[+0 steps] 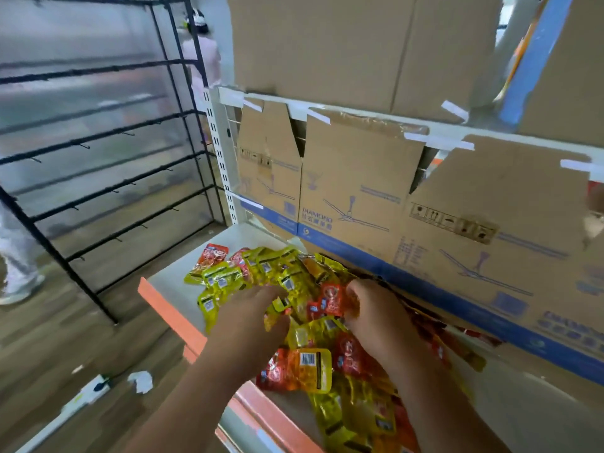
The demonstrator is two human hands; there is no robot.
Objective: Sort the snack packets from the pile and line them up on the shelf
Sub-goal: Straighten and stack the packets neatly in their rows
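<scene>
A pile of yellow and red snack packets (304,367) lies on the white shelf (173,276), spreading from its left part toward me. Both my hands are in the middle of the pile. My left hand (251,322) has its fingers curled down around a bunch of yellow packets (209,305) at the pile's left side. My right hand (376,318) curls its fingers on a red packet (331,299) in the centre. More yellow packets (228,276) and one red packet (212,255) lie loose farther back on the left. My hands and forearms hide part of the pile.
Flattened cardboard boxes (353,197) stand taped along the shelf's back, with more boxes (327,44) above. The shelf has an orange front edge (163,308). A black wire rack (108,191) stands left. A person's legs (16,256) and crumpled paper (140,380) are on the floor.
</scene>
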